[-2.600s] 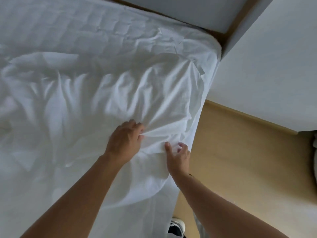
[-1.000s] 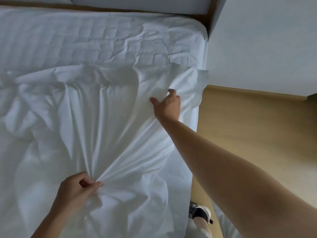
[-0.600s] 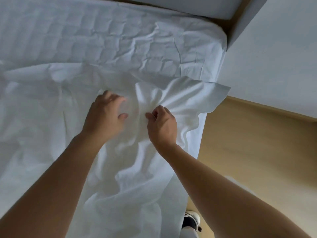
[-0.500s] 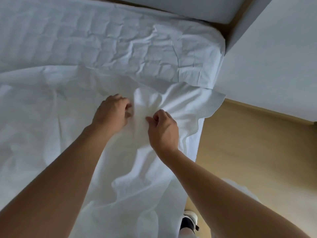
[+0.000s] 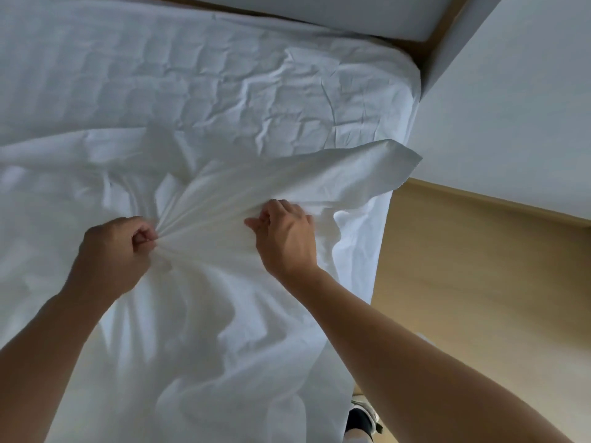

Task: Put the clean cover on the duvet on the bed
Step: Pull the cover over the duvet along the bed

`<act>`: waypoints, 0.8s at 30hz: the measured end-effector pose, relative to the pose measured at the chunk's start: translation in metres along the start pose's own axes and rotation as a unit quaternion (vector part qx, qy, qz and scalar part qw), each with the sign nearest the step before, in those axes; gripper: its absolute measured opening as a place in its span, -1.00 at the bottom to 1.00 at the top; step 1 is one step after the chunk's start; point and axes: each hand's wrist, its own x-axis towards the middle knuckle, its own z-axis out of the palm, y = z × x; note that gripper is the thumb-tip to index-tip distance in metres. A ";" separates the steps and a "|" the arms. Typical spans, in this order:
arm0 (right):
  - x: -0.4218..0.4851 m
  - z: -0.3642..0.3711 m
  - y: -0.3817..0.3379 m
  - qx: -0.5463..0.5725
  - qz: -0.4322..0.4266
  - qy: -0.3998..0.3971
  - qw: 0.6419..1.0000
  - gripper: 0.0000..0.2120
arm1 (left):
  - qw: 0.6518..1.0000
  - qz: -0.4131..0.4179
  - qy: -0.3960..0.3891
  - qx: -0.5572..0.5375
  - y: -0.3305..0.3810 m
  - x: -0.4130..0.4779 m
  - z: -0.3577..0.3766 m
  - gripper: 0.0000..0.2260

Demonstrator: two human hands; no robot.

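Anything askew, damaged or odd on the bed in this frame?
The white cover lies crumpled, gathered into radiating folds where the left hand grips it. One corner flap sticks out past the right edge of the bed, above the right hand holding the fabric. No stain or tear shows.

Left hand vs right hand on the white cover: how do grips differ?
Left hand is a fist pinching the white fabric cover into radiating creases; right hand is looser, fingertips tucked under a lifted fold. Left hand sits further in over the white-sheeted bed; right hand is nearer its floor-side edge. Both hold the same cover.
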 end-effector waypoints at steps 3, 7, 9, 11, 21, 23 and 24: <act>0.007 -0.005 0.008 -0.064 0.035 0.089 0.993 -0.70 | 0.996 -0.052 -0.072 0.012 -0.004 -0.009 -0.001 -0.66; 0.026 -0.021 0.040 -0.096 0.116 0.038 0.988 -0.50 | 0.987 -0.016 -0.157 0.031 0.036 0.010 -0.007 -0.71; 0.031 -0.026 0.054 -0.032 0.098 -0.020 0.995 -0.47 | 0.986 0.043 -0.148 0.069 0.069 0.031 -0.009 -0.86; 0.027 -0.031 0.062 0.058 0.097 0.038 0.993 -0.49 | 0.985 0.119 -0.106 0.071 0.105 0.054 -0.004 -0.86; -0.001 -0.032 0.148 0.251 0.460 0.105 0.845 -0.69 | 0.939 0.118 -0.293 0.134 0.204 0.117 0.095 -0.04; 0.001 -0.033 0.158 0.263 0.460 0.126 0.838 -0.64 | 0.937 0.132 -0.288 0.143 0.200 0.122 0.106 -0.09; 0.003 -0.033 0.161 0.267 0.460 0.138 0.836 -0.60 | 0.937 0.134 -0.292 0.134 0.197 0.125 0.110 -0.10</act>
